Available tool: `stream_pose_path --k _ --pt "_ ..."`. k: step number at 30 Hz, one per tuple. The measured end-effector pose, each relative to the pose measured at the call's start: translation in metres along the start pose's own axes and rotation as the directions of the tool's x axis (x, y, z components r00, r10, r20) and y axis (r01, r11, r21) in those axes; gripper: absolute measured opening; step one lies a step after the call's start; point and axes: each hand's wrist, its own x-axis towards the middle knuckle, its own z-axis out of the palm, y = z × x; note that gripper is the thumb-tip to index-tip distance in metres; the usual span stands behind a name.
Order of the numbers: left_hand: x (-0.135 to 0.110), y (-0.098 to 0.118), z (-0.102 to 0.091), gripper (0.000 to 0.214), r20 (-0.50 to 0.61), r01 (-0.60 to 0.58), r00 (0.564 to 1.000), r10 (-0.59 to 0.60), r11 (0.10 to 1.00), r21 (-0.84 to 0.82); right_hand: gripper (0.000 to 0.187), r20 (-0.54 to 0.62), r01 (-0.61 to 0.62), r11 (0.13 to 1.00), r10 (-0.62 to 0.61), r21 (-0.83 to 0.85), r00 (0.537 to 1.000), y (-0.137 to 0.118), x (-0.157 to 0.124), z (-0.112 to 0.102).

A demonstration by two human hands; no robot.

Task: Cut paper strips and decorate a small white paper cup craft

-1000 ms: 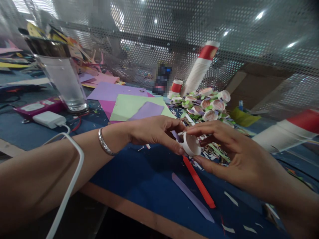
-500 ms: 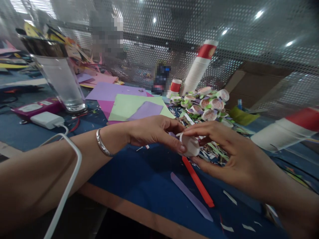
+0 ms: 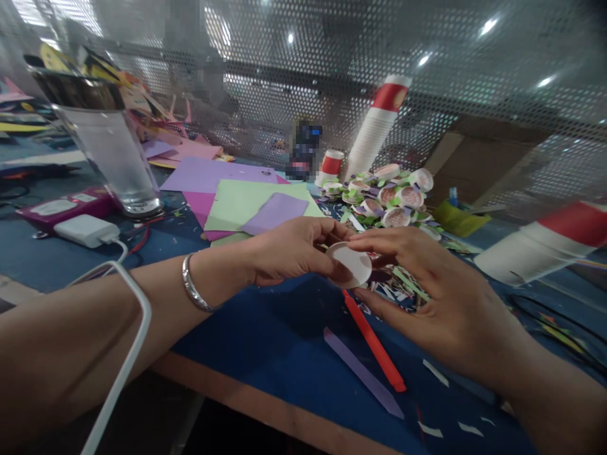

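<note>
Grip: the white disc (image 3: 356, 260) is pinched by the left hand (image 3: 291, 249), with the thumb laid against its face; the right hand (image 3: 436, 284) is curved about the opposite edge, though whether the disc is pressed by its fingertips cannot be told.
White disc: a small, round, plain piece, edged by a thin rim; its flat face is tilted upward, and its lower left is shaded and partly covered by the thumb.
Position: it is held between the hands, above the blue tabletop (image 3: 279, 354), near the upper end of a red stick (image 3: 374, 341).
Purple strip (image 3: 364, 374): laid beside the red stick.
Disc pile (image 3: 410, 197): heaped beyond the hands, trimmed with green and purple.
</note>
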Motion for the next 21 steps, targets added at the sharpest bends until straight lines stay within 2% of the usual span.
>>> stream_pose_path --k 7,12,21 --pt "-0.0003 -0.0020 -0.0010 0.045 -0.080 -0.107 0.991 0.111 0.993 0.053 0.035 -0.081 -0.045 0.999 0.043 -0.022 0.996 -0.0002 0.0034 0.0010" --pt "-0.0011 -0.0029 -0.0006 0.047 -0.070 -0.142 0.987 0.147 0.987 0.079 0.033 -0.095 -0.008 0.999 0.004 -0.046 0.995 0.0003 0.0041 0.0019" --pt "0.0003 -0.0047 -0.0029 0.036 -0.048 -0.238 0.967 0.251 0.952 0.192 0.031 -0.079 -0.062 0.998 0.064 0.022 0.995 0.0015 0.0030 -0.0010"
